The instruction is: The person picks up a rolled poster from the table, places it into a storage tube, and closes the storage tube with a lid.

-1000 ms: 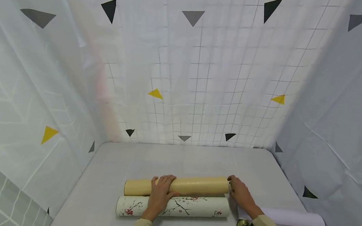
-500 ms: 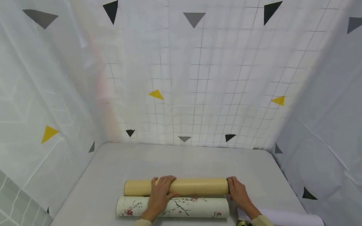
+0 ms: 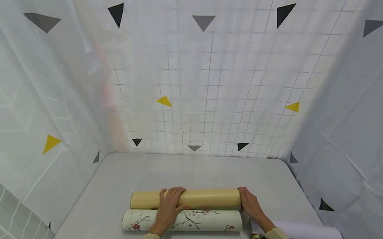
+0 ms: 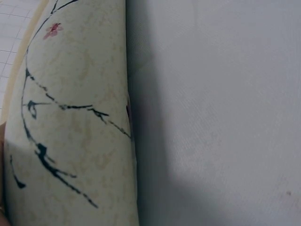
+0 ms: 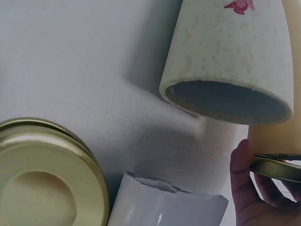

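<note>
A tan cardboard tube (image 3: pixel 208 198) lies across the table behind a pale tube (image 3: pixel 210 221) printed with branches and red blossoms. My left hand (image 3: pixel 168 208) grips the tan tube, fingers over its top and thumb on the near side. At the tan tube's right end is my right hand (image 3: pixel 251 205). It pinches a gold metal lid (image 5: pixel 275 168) between thumb and fingers, against or just at the tube's end; the exact fit is hidden. The blossom tube's right end (image 5: pixel 230 101) is uncovered and hollow.
More gold lids (image 5: pixel 42 188), apparently stacked, lie on the table near my right wrist. A white paper roll (image 3: pixel 312 232) lies to the right, its torn-looking end (image 5: pixel 164 202) near the lids. White sheeting walls (image 3: pixel 196 80) close off the back and sides.
My right hand has closed in on the tan tube's right end, its fingers now drawn together there. The left hand has stayed in place.
</note>
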Action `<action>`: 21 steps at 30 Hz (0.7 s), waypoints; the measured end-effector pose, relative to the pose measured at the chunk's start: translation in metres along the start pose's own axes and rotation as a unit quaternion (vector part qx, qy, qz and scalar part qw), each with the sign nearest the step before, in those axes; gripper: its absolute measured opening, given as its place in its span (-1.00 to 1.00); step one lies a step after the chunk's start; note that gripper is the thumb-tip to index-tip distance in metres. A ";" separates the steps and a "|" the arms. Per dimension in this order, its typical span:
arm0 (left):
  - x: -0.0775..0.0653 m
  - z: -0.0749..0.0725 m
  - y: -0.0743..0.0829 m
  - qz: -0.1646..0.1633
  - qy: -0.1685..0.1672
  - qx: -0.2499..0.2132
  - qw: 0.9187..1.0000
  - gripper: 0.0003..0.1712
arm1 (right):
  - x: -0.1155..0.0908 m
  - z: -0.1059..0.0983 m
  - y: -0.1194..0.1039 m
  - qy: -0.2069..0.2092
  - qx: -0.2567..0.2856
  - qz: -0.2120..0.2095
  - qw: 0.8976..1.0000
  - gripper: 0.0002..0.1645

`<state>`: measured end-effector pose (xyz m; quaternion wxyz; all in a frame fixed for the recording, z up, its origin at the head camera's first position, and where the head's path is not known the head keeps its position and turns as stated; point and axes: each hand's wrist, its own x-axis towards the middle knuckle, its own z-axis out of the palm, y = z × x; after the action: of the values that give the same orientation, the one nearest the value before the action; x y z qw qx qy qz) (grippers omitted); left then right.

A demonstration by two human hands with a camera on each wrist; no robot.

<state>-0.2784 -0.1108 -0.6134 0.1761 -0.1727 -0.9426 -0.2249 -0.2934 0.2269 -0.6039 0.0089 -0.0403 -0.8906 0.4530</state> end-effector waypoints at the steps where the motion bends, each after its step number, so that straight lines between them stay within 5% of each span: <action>1: 0.000 0.000 0.000 0.001 0.002 -0.001 1.000 -0.24 | 0.000 0.001 0.000 -0.001 -0.002 0.001 1.000 -0.48; 21: 0.000 0.000 -0.001 0.001 -0.005 0.003 1.000 -0.23 | -0.001 0.005 -0.012 -0.008 -0.005 0.026 1.000 -0.34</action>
<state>-0.2788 -0.1119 -0.6141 0.1720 -0.1742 -0.9440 -0.2212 -0.2935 0.2158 -0.5971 -0.0107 -0.0599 -0.8917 0.4485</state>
